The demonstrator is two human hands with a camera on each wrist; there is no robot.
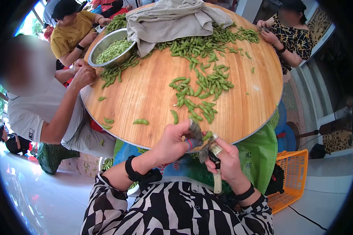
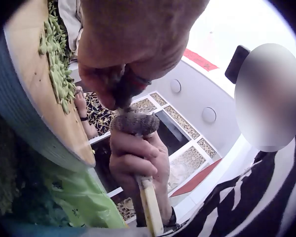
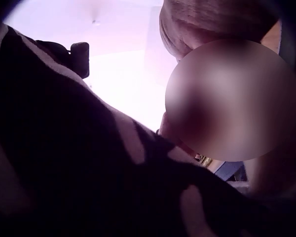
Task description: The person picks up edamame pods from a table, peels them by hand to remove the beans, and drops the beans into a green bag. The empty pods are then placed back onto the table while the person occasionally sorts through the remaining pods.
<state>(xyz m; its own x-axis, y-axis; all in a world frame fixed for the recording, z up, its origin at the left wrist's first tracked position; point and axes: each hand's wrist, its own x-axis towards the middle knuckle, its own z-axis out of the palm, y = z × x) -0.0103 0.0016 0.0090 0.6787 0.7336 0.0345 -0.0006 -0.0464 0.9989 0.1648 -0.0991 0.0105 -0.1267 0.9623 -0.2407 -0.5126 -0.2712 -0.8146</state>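
One green pod sits between the left hand and the right hand, near the close edge of the table. The right hand is curled round a pale handle, whose upper end its fingers hide; whether the left hand pinches the pod, I cannot tell. Grey wraps mask some fingertips. More pods lie beside a cloth that hides what is beneath.
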